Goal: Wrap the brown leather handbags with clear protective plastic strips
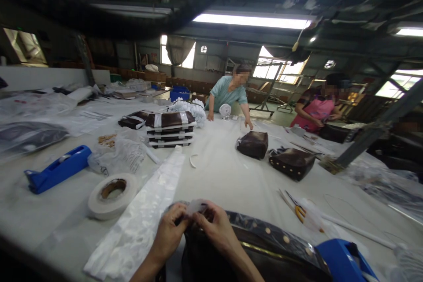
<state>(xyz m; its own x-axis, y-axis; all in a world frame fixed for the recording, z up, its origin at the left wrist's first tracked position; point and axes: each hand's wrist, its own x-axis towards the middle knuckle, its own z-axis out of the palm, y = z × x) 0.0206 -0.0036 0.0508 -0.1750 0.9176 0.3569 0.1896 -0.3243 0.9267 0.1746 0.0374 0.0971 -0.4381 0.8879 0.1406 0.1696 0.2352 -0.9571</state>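
A dark brown leather bag (261,255) with a gold zipper and studs lies at the table's near edge, clear plastic over its studded strap. At the bag's left end, my left hand (170,229) pinches a small piece of whitish translucent wrapping (195,206). My right hand (214,224) closes on the same wrapping from the right, thumb and fingers bent together. The two hands nearly touch. What lies beneath the fingertips is hidden.
Left are a white tape roll (112,196), a blue tape dispenser (59,169) and white padding (145,211). Right are scissors (299,212) and another blue dispenser (345,260). Farther back are stacked bags (170,128) and two brown bags (254,144). Two people stand across the table.
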